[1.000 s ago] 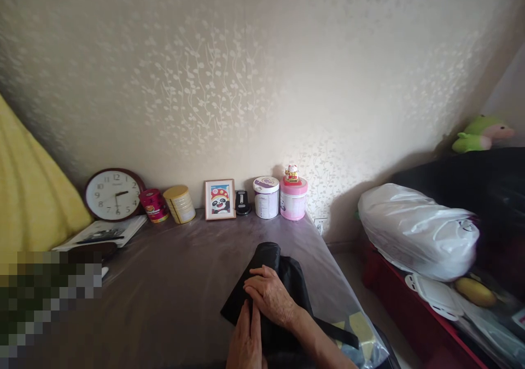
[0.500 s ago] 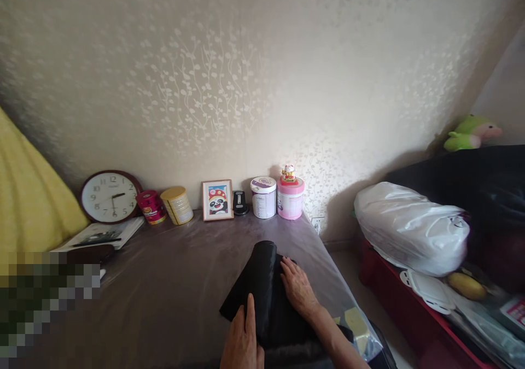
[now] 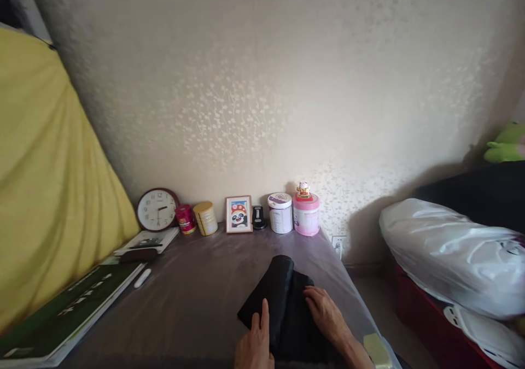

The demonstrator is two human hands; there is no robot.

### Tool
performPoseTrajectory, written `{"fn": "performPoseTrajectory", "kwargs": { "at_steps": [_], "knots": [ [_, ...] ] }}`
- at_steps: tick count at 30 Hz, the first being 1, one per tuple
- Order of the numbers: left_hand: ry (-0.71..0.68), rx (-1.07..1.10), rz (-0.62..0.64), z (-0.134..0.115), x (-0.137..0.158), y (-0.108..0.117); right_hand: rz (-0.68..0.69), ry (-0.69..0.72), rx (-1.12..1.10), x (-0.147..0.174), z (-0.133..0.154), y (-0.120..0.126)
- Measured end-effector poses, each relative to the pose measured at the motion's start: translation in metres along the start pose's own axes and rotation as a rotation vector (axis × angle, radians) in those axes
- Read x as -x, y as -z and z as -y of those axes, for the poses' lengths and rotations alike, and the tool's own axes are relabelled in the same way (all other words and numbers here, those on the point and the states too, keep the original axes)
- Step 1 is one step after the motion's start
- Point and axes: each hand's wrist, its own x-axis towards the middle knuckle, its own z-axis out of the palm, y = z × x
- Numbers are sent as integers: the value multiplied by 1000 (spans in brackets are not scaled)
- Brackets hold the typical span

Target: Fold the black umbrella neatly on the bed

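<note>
On the bed-like grey surface lies a piece of black cloth (image 3: 278, 290), folded over with a raised, rounded fold running away from me; whether it is a garment or a bag I cannot tell. My left hand (image 3: 255, 341) is on the near left part of the fold, index finger stretched along it, the other fingers and thumb closed about the material. The right hand (image 3: 327, 313) rests flat on the lower layer at the right, fingers extended near its far right edge. The cloth's near end is cut off by the frame's bottom.
Along the wall stand a clock (image 3: 157, 209), a pink tin (image 3: 186, 218), a yellow-lidded can (image 3: 205, 219), a framed panda picture (image 3: 238, 215) and two tubs (image 3: 280, 214). A green book (image 3: 74, 309) lies left. A white plastic bag (image 3: 455, 257) sits on a red box at right.
The view has turned left and tilted up slightly, bringing more of the yellow curtain and the green book into sight. Both hands stay on the black cloth, hardly moved relative to it.
</note>
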Motion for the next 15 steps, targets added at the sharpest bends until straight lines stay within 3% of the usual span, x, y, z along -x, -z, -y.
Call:
{"fn": "performPoseTrajectory", "kwargs": {
  "at_steps": [5,9,12,15],
  "knots": [
    [-21,334,-40,11,4,11,-46,-169,-269,-5,-10,17],
    [-70,472,-83,25,17,33,-94,-305,-601,-6,-19,31],
    [-74,853,81,36,30,53,-93,-387,-897,-7,-21,34],
    [-105,1193,134,44,41,68,-26,-334,-810,-6,-9,32]
  ]
}}
